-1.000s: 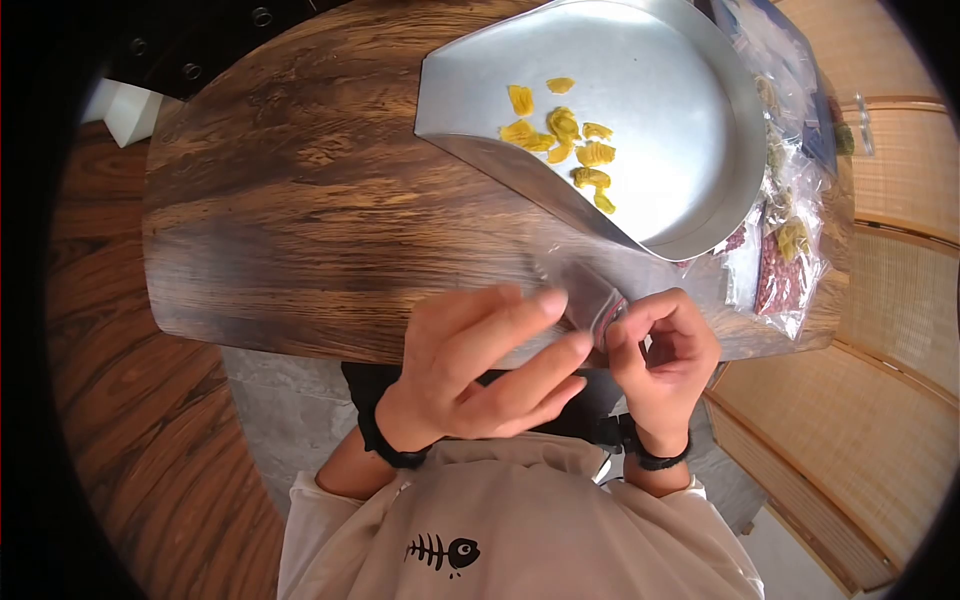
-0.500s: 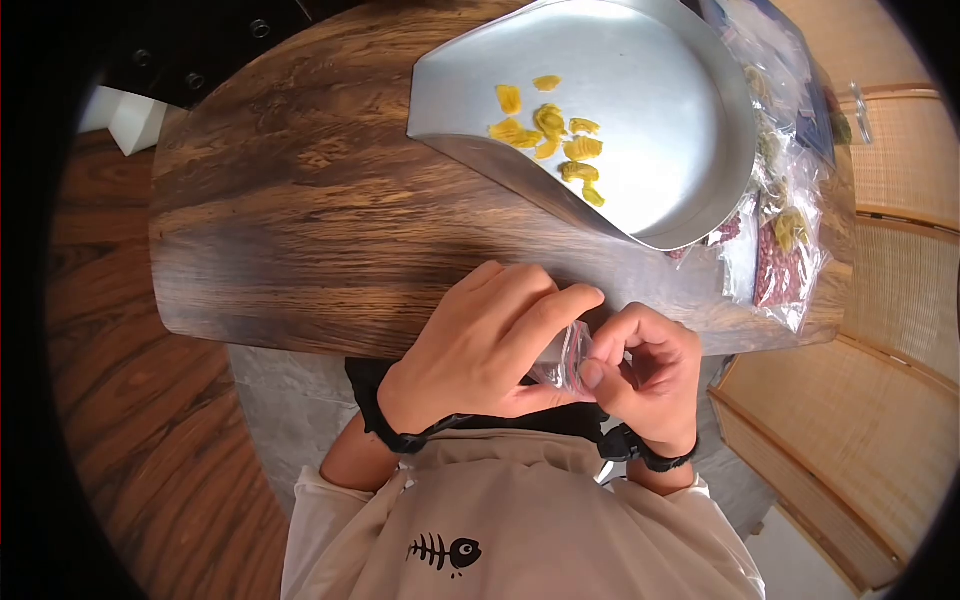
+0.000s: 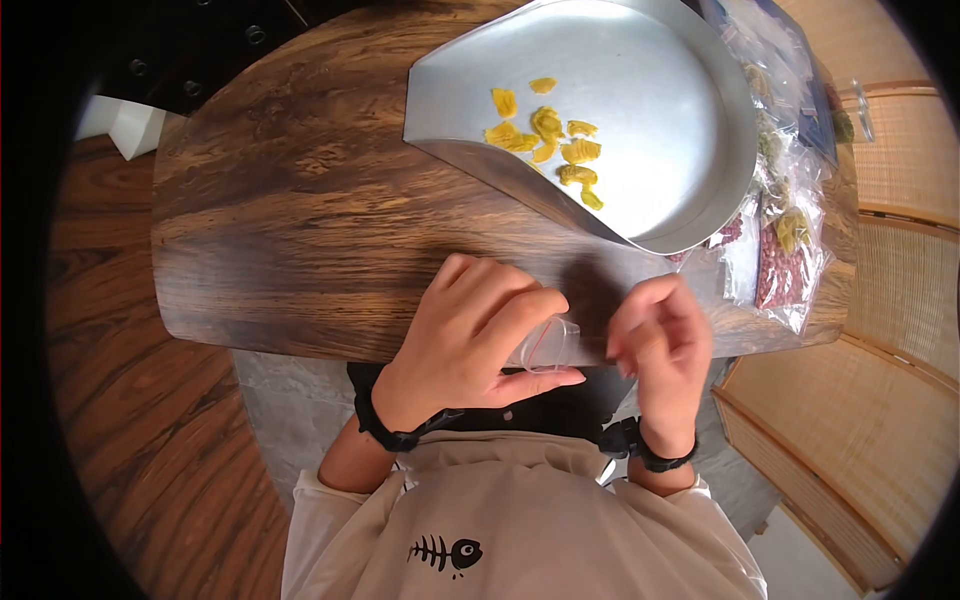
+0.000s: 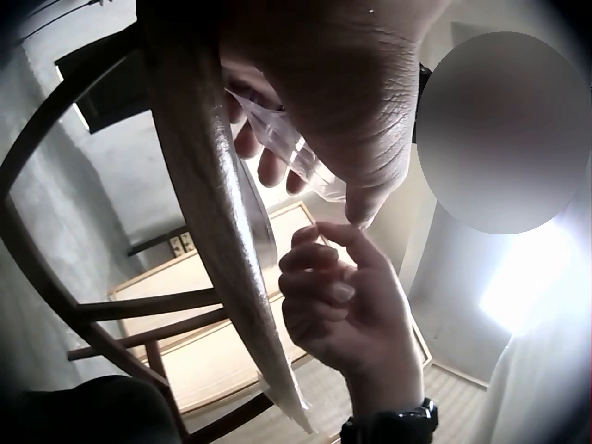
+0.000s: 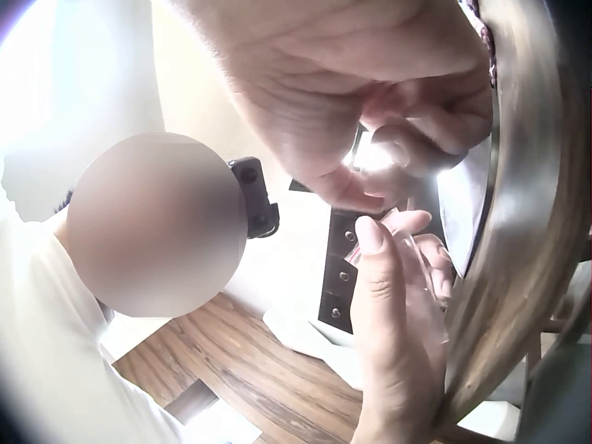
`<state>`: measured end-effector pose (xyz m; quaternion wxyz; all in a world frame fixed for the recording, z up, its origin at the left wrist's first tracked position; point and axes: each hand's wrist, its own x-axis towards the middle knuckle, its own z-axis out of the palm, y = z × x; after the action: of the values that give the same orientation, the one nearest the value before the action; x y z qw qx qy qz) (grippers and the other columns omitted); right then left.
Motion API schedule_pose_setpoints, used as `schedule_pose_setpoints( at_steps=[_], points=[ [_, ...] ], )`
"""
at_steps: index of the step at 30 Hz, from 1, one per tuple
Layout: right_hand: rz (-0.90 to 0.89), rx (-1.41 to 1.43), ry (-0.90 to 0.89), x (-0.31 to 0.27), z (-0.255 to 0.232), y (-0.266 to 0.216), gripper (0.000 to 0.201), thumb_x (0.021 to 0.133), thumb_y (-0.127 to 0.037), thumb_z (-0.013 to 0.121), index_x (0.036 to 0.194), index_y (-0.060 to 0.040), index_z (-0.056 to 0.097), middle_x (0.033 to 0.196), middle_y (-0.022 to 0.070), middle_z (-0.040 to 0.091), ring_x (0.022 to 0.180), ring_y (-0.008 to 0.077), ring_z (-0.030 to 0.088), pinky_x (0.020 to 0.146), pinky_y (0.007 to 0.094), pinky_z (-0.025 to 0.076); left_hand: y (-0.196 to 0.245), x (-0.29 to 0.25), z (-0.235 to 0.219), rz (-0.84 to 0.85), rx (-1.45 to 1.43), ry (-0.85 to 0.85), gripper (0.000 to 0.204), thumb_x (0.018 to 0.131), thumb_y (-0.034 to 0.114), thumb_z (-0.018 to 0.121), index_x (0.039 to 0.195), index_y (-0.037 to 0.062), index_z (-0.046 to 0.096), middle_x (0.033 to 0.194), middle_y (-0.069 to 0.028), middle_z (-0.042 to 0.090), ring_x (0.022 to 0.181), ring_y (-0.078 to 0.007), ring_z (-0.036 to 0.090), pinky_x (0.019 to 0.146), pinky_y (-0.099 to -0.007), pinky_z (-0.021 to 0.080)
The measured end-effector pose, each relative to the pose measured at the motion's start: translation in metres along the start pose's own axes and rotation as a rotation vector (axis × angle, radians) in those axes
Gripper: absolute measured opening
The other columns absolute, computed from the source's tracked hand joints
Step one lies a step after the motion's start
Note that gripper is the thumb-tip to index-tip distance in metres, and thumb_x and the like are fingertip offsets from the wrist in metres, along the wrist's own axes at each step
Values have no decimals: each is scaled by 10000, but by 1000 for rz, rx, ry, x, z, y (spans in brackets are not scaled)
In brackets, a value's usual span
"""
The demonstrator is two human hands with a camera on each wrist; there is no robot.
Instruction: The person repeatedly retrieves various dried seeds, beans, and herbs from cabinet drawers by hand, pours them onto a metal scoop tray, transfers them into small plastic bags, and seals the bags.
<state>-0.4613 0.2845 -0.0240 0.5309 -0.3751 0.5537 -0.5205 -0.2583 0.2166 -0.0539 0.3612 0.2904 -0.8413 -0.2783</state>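
Note:
A small clear zip-lock bag (image 3: 552, 346) with a red line along its mouth is in my left hand (image 3: 478, 332), held between thumb and fingers at the table's near edge. In the left wrist view the bag (image 4: 289, 146) hangs between the palm and the fingers. My right hand (image 3: 664, 350) is just right of the bag mouth, slightly blurred, its fingers loosely bent and holding nothing. From the right wrist, the left thumb (image 5: 377, 277) lies along the bag's near side. Yellow dried slices (image 3: 546, 124) lie in a metal scoop pan (image 3: 670, 120) beyond the hands.
Several clear bags (image 3: 790, 250) with dried red and greenish-yellow contents lie along the right of the wooden table (image 3: 290, 220), beside the pan. A glass item (image 3: 860, 112) stands behind them. Woven folding panels (image 3: 905, 300) border the right side.
My left hand came in around the bag and now holds it. The right hand, pinching the bag mouth before, has let go and moved off to the right.

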Motion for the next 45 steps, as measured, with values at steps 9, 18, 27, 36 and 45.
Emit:
schedule_pose_setpoints(
  at_steps=[9,18,27,36,45],
  points=[
    [-53,-160,457,24,-2,-10,622,1066,-184,500,1569,-47,159,917,189,710,573,182,654,484,226,474,-11,-1,-1,-53,-237,58,494,745,265,904,1112,53,651,965,-81,678,803,-242,629,708,-341,499],
    [96,-183,372,49,-1,-5,635,1060,-242,492,1560,0,184,887,256,716,573,203,649,526,259,488,-10,0,-2,-152,-317,48,433,775,171,886,1112,50,643,913,-70,673,752,-181,645,645,-289,518],
    [-27,-164,522,41,-9,-17,385,1010,-142,423,1358,19,463,833,207,703,541,232,668,420,277,474,-7,2,4,-308,-237,305,294,855,147,811,1064,52,628,783,-67,606,679,-180,593,617,-303,481],
    [-211,-228,674,13,-50,-38,586,947,-119,447,1502,58,392,756,179,651,403,237,557,350,310,440,-9,3,3,-422,-227,344,330,895,155,777,1148,35,603,856,-74,624,754,-169,613,670,-301,509],
    [-275,-284,763,2,-55,-45,639,897,-82,481,1517,53,403,766,88,588,397,111,452,341,295,476,-5,5,2,-437,-244,263,396,872,119,798,1193,3,597,936,-76,688,805,-130,645,746,-275,536]
  ],
)
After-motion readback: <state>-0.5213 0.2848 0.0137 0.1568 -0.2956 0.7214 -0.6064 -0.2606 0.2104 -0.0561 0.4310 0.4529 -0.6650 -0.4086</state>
